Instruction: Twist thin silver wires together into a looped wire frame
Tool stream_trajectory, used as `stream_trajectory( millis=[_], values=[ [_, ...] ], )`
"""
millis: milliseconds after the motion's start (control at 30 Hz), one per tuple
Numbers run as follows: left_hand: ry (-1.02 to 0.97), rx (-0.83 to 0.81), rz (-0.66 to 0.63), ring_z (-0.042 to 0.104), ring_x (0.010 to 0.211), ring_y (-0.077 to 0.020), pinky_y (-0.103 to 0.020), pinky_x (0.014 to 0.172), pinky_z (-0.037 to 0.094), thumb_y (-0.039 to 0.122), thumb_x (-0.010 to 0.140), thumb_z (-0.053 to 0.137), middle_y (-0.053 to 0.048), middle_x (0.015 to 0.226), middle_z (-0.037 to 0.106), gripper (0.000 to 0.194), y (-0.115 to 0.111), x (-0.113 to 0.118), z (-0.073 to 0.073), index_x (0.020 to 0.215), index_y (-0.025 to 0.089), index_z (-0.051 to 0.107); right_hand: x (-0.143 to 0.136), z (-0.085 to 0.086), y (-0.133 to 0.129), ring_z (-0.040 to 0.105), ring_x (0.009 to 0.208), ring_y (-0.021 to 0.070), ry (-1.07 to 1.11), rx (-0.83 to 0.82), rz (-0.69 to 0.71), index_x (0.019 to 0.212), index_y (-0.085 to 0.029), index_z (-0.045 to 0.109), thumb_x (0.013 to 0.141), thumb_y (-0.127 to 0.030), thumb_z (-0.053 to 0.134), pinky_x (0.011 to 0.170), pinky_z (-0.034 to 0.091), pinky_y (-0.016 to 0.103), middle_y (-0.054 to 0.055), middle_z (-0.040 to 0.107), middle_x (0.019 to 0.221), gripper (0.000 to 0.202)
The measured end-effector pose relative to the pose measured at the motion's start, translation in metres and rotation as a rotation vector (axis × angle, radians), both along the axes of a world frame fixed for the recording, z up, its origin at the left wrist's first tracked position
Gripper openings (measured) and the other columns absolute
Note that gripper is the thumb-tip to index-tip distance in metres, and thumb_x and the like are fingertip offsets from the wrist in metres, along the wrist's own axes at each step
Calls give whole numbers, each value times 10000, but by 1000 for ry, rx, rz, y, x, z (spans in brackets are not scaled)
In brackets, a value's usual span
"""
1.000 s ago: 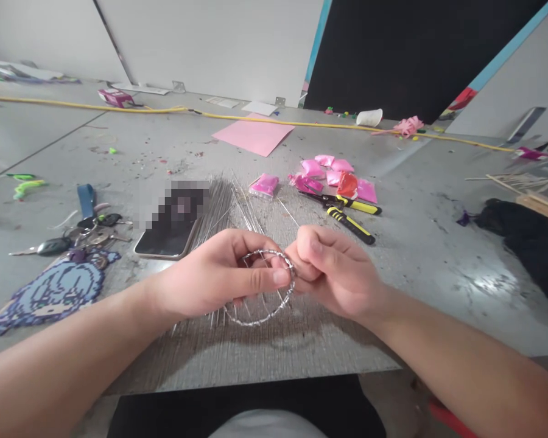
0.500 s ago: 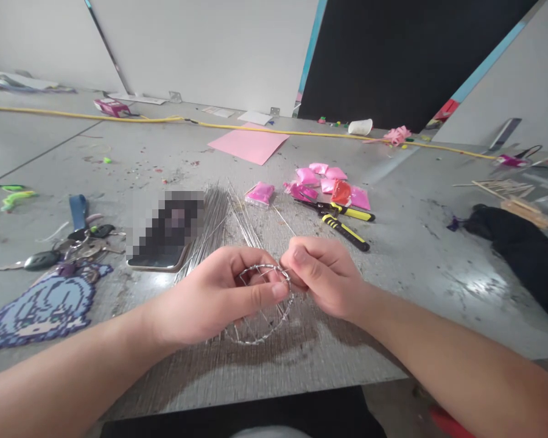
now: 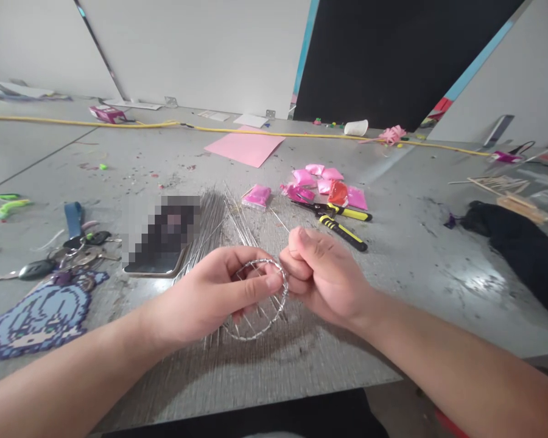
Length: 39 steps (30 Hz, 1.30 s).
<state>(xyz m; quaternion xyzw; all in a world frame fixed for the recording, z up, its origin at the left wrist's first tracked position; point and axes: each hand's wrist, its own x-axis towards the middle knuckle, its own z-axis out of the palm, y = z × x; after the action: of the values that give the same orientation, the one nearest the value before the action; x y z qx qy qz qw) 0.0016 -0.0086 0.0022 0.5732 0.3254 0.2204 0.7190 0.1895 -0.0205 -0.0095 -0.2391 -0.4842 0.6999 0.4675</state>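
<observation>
A ring of twisted silvery wire point(image 3: 261, 334) is pinched between the thumb and fingers of my left hand point(image 3: 228, 286). Thin strands cross the inside of the ring. My right hand point(image 3: 326, 274) is closed at the ring's right side, its thumb pressed on the curled fingers. A thin wire point(image 3: 279, 219) sticks up from that grip; its lower part is hidden by the fingers. Behind my left hand lies a bundle of straight wires point(image 3: 210, 219). Pliers with black and yellow handles point(image 3: 342, 231) lie beyond my right hand.
A phone point(image 3: 155, 267), keys point(image 3: 36, 269) and a pixel-bead figure point(image 3: 41, 316) lie to the left. Pink packets point(image 3: 257, 196) sit ahead, before a pink sheet point(image 3: 245, 147). A yellow cable point(image 3: 256, 131) crosses the table; dark cloth point(image 3: 511, 243) lies to the right.
The wire ring has turned slightly in my left hand and shows rounder. My right thumb has tipped upward, and the hand remains closed by the ring. The whole view has shifted a little.
</observation>
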Motion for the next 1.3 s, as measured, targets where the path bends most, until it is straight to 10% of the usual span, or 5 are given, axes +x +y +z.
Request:
stream_trajectory(
  millis=[167,667,800,1067,1300],
  values=[
    [-84,46,-44,294,497,-43,-141,428,263,313,917,638,82,589,351,149,-7,-1,2,883,171,609,-5,-2,-3,241,461,82,31,-96,88,610,-210,297,980,-558,460,470,269,231,-90,216,505,534],
    [136,50,-92,269,497,-55,-169,420,213,335,919,619,89,591,354,158,-1,-2,5,919,187,563,16,6,7,323,484,52,-567,912,-209,693,-194,397,990,-189,508,467,242,218,-70,353,558,317],
    [222,97,-126,309,514,-72,-184,434,244,396,936,576,77,595,370,211,2,0,3,899,189,563,17,6,6,308,488,69,-513,724,-209,688,-202,401,999,-281,520,472,248,237,-68,344,558,342],
    [341,280,-12,335,506,-71,-168,426,277,393,926,578,68,605,377,204,-5,7,15,908,190,593,-4,3,11,148,425,64,96,-268,-118,643,-220,241,903,-594,579,404,190,213,-109,170,521,568],
    [43,169,-20,330,479,-52,-151,413,294,370,931,598,71,611,382,174,-14,-4,6,952,200,571,-7,6,-2,216,421,65,53,-61,26,603,-210,287,957,-575,498,425,254,213,-95,222,496,551]
  ],
)
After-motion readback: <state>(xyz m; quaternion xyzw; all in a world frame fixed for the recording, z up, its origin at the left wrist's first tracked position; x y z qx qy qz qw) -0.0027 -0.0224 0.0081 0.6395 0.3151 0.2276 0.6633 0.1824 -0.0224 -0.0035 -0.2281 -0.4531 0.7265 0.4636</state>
